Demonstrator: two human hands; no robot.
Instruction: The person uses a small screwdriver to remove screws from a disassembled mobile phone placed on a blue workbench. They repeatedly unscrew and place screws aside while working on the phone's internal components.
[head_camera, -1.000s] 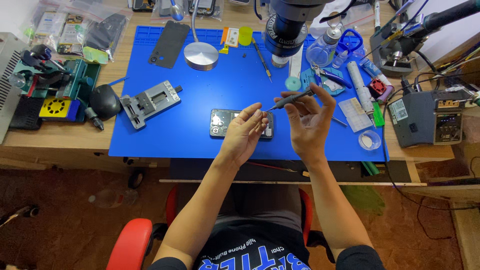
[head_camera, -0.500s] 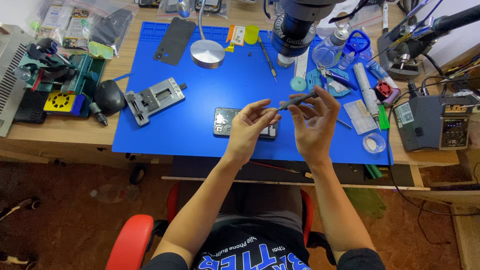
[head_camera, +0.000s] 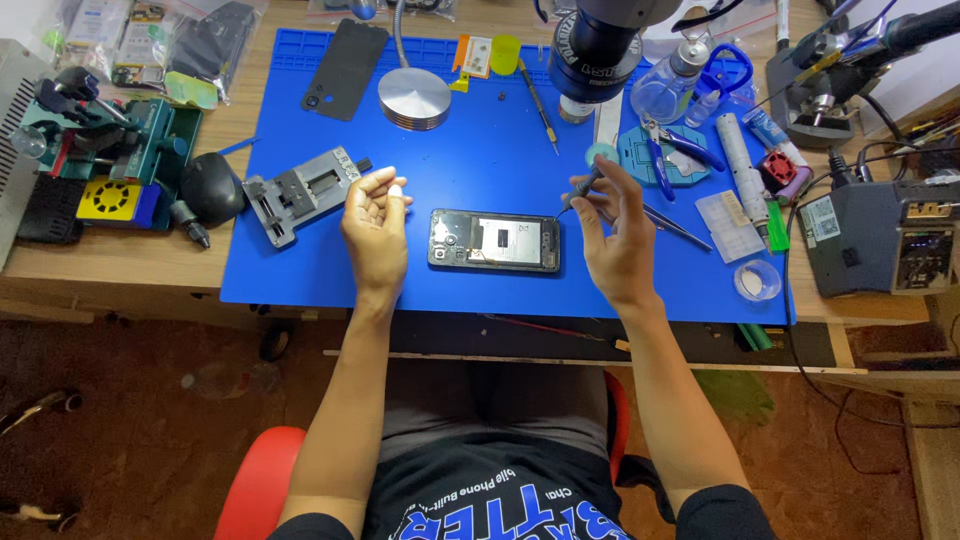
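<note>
Blue matting (head_camera: 480, 130) covers the counter (head_camera: 100, 270), where an opened phone (head_camera: 495, 241) lies between 2 hands. A slim screwdriver (head_camera: 583, 187) is gripped by the right hand (head_camera: 612, 235); the left hand (head_camera: 374, 228) is held loosely curled, empty. Clear plastic packets (head_camera: 150, 40) are stacked at far left.

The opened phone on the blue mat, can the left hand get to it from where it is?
Probably yes: the left hand hovers empty just left of the opened phone, with only bare blue mat between them.
</note>
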